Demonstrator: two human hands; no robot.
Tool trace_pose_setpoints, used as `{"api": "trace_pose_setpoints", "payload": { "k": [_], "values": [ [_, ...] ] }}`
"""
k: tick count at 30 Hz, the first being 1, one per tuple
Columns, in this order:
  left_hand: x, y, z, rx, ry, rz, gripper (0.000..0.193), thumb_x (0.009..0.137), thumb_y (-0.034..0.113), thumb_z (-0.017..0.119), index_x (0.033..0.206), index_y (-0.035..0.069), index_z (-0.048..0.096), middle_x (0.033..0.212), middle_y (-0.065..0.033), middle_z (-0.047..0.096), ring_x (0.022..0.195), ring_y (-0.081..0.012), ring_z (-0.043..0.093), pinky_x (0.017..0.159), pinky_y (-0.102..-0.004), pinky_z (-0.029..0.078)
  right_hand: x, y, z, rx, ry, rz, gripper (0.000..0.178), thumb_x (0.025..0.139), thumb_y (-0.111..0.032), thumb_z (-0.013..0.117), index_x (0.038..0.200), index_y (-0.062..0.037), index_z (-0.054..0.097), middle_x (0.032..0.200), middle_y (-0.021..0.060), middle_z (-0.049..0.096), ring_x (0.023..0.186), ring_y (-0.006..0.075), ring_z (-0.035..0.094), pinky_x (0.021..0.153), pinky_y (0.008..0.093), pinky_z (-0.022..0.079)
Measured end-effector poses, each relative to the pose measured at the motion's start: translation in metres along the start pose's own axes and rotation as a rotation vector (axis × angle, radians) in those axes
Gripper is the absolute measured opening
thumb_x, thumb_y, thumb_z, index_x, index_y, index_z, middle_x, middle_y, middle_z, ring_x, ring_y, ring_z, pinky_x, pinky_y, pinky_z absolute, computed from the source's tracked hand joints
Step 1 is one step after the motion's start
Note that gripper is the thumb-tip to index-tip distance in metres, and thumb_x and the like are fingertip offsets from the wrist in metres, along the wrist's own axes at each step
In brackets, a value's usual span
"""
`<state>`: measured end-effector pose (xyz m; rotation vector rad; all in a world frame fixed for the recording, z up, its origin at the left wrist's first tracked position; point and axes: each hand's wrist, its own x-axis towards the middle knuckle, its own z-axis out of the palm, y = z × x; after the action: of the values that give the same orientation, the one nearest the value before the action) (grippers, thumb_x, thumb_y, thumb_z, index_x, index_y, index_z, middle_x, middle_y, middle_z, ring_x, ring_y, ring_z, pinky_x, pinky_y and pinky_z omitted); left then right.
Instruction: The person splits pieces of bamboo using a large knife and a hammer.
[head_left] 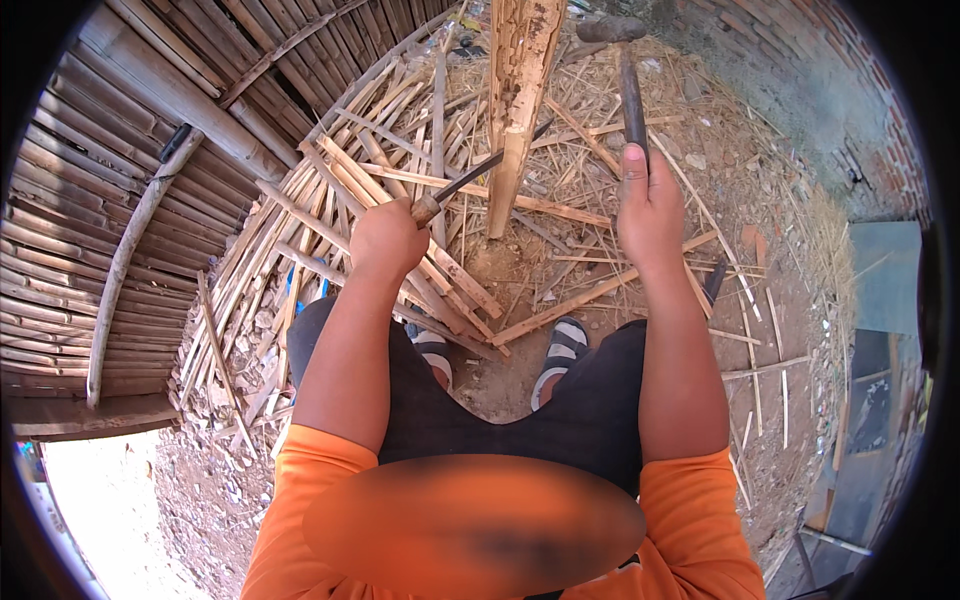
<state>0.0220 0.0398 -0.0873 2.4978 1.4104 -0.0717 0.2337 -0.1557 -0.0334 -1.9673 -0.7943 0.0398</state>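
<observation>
My left hand [388,236] is closed around the wooden handle of a long, narrow dark-bladed knife [470,177]. Its blade meets the upright wooden post [512,150] in front of me, and the tip shows past the post's right side. The post hides the middle of the blade, so I cannot tell whether it is in the wood or behind it. In my right hand [651,215] is a hammer [632,95], gripped by its dark handle with the thumb along it. The hammer's head is raised to the right of the post, apart from it.
Split wood strips [330,215] are heaped at the left and scattered around the post's foot. A bamboo slat wall [90,240] runs along the left, a brick wall [790,80] at the far right. My sandalled feet [562,352] stand just behind the post.
</observation>
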Motion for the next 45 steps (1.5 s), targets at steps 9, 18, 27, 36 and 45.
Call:
{"api": "trace_pose_setpoints", "payload": {
  "k": [9, 18, 27, 36, 45],
  "values": [
    [-0.006, 0.015, -0.004, -0.014, -0.029, -0.004, 0.029, 0.086, 0.025, 0.066, 0.110, 0.008, 0.070, 0.107, -0.0167, 0.073, 0.103, -0.0350, 0.070, 0.090, -0.0463, 0.057, -0.006, 0.049, 0.037, -0.294, -0.253, 0.056, 0.049, 0.107, -0.046, 0.045, 0.097, 0.0002, 0.060, 0.070, 0.0219, 0.063, 0.067, 0.0450, 0.062, 0.063, 0.0517, 0.046],
    [0.001, 0.003, -0.003, -0.002, -0.022, -0.031, 0.029, 0.086, 0.027, 0.069, 0.107, 0.007, 0.071, 0.107, -0.0166, 0.073, 0.102, -0.0346, 0.070, 0.089, -0.0457, 0.057, -0.010, 0.033, 0.020, -0.141, -0.138, 0.036, 0.049, 0.106, -0.047, 0.047, 0.098, -0.0003, 0.062, 0.071, 0.0206, 0.063, 0.067, 0.0406, 0.063, 0.065, 0.0490, 0.048],
    [0.001, -0.003, -0.001, 0.000, 0.011, -0.026, 0.027, 0.086, 0.022, 0.066, 0.109, 0.008, 0.071, 0.106, -0.0177, 0.073, 0.102, -0.0350, 0.070, 0.090, -0.0465, 0.056, -0.005, 0.005, -0.003, -0.041, -0.074, -0.005, 0.047, 0.106, -0.045, 0.049, 0.094, -0.0007, 0.061, 0.068, 0.0193, 0.062, 0.065, 0.0400, 0.063, 0.060, 0.0457, 0.047],
    [0.009, -0.007, -0.001, -0.056, -0.008, -0.084, 0.032, 0.086, 0.024, 0.065, 0.112, 0.007, 0.070, 0.111, -0.0197, 0.072, 0.105, -0.0365, 0.069, 0.092, -0.0462, 0.056, -0.015, 0.065, 0.036, -0.518, -0.419, 0.126, 0.053, 0.105, -0.048, 0.045, 0.100, 0.0013, 0.063, 0.078, 0.0244, 0.066, 0.081, 0.0449, 0.067, 0.075, 0.0542, 0.050],
    [0.000, -0.008, -0.004, -0.048, 0.013, -0.087, 0.038, 0.085, 0.036, 0.069, 0.107, 0.005, 0.070, 0.104, -0.0220, 0.072, 0.102, -0.0384, 0.069, 0.089, -0.0482, 0.055, 0.006, 0.006, 0.001, 0.012, 0.058, -0.027, 0.048, 0.107, -0.046, 0.049, 0.093, -0.0015, 0.061, 0.063, 0.0102, 0.056, 0.057, 0.0218, 0.054, 0.057, 0.0378, 0.043]
  ]
}}
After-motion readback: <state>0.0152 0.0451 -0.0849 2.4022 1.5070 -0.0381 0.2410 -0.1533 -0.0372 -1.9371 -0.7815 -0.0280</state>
